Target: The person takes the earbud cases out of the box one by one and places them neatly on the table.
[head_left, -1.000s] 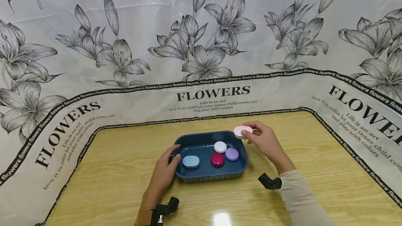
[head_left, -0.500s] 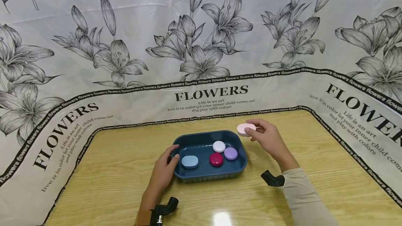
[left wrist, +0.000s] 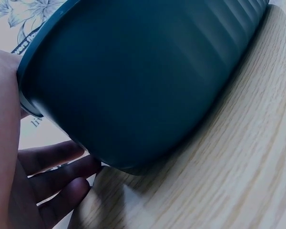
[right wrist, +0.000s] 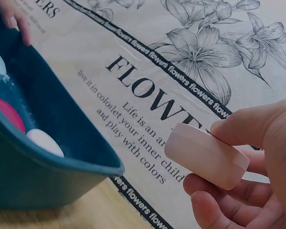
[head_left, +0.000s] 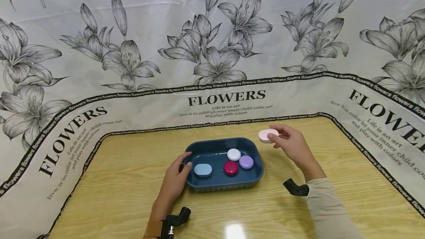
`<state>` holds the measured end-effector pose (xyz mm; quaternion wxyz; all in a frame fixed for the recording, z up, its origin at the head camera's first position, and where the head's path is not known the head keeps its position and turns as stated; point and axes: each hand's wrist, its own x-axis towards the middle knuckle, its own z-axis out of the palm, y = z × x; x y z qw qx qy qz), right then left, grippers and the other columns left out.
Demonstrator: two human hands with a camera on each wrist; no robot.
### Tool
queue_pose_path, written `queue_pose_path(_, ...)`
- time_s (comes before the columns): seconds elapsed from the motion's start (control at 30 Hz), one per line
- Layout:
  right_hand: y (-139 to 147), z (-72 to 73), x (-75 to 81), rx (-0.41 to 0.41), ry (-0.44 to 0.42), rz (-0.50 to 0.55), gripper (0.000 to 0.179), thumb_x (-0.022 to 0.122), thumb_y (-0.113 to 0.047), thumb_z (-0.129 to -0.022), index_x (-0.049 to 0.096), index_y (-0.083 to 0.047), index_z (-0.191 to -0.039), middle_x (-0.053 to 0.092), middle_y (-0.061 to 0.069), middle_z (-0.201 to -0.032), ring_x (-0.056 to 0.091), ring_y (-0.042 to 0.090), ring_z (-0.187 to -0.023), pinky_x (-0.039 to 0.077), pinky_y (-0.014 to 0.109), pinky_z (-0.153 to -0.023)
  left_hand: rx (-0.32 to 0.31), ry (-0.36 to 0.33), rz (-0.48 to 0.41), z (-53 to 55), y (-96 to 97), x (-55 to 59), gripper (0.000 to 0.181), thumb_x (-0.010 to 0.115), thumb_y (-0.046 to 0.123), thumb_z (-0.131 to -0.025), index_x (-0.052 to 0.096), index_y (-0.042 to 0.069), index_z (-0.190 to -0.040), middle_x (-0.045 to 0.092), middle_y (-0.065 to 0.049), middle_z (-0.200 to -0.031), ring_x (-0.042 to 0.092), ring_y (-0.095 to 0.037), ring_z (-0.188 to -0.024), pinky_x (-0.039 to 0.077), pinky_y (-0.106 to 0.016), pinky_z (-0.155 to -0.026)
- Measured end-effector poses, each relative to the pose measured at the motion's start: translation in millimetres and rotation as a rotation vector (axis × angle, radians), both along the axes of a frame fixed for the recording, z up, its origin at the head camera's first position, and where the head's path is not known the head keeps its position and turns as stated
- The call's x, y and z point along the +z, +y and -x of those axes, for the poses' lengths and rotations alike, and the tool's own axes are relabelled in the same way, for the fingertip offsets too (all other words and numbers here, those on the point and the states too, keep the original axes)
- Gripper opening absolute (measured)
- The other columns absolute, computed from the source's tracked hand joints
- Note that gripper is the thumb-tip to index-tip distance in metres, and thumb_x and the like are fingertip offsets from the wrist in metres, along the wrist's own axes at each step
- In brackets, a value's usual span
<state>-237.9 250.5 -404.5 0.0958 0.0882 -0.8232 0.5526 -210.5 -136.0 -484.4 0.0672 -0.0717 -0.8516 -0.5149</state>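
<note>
Away from the basin's right end, my right hand [head_left: 293,146] pinches a pink oval soap-like bar [head_left: 266,135] between thumb and fingers, held in the air. In the right wrist view the bar [right wrist: 205,155] shows a smooth surface with bevelled edges. My left hand [head_left: 175,178] grips the left end of a dark blue basin [head_left: 225,186], its thumb over the rim and several fingers [left wrist: 62,179] along the outer wall. Inside the basin sit a light blue oval bar [head_left: 203,170], a white round piece [head_left: 234,154], a purple one [head_left: 246,162] and a crimson one [head_left: 230,168].
The basin stands on a wood-grain table [head_left: 126,180]. A white cloth [head_left: 229,106] printed with flowers and lettering walls in the back and sides. Black camera mounts [head_left: 295,188] stick out from both wrists.
My right hand has carried the pink soap-like bar rightward, from over the basin's back right corner to outside it. My left hand stays on the basin's left end.
</note>
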Motion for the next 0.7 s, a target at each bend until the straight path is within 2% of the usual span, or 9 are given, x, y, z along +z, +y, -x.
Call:
queue_pose_path(0.13,8.0,-1.2,-2.5,-0.016,-0.027,-0.027,0.048,0.067,-0.026,-0.098,0.057,0.002,-0.136,0.062,0.022,-0.120,0.067,0.009,-0.087,0.059,0.032,-0.072,-0.001,-0.013,0.002,0.5,1.8,2.7,0.038,0.055,0.030,-0.104,0.056,0.029,-0.142,0.047,-0.001,-0.151,0.038,-0.024,-0.143,0.031,-0.054,-0.114)
queue_pose_path(0.37,18.7,3.8,-6.1,0.000,-0.056,-0.089,0.049,0.066,-0.023,-0.099,0.054,0.005,-0.138,0.061,0.026,-0.121,0.067,0.011,-0.086,0.059,0.033,-0.072,-0.007,0.005,0.002,2.5,-0.5,2.3,0.040,0.055,0.034,-0.104,0.056,0.026,-0.143,0.048,-0.002,-0.150,0.040,-0.024,-0.141,0.032,-0.055,-0.113)
queue_pose_path(0.57,26.0,6.1,-9.8,0.000,-0.099,-0.135,0.051,0.066,-0.023,-0.099,0.053,0.005,-0.139,0.061,0.025,-0.121,0.066,0.013,-0.082,0.059,0.036,-0.073,-0.015,-0.002,-0.005,-0.6,-2.1,1.2,0.041,0.055,0.036,-0.104,0.056,0.026,-0.143,0.048,-0.002,-0.150,0.040,-0.025,-0.141,0.033,-0.055,-0.113)
queue_pose_path(0.7,30.8,7.9,-10.2,0.002,-0.112,-0.180,0.053,0.065,-0.025,-0.099,0.053,0.006,-0.140,0.060,0.027,-0.124,0.068,0.024,-0.085,0.059,0.038,-0.073,-0.016,0.006,-0.002,-0.1,-0.5,1.9,0.039,0.055,0.033,-0.104,0.056,0.026,-0.143,0.048,-0.003,-0.150,0.041,-0.025,-0.141,0.033,-0.055,-0.113)
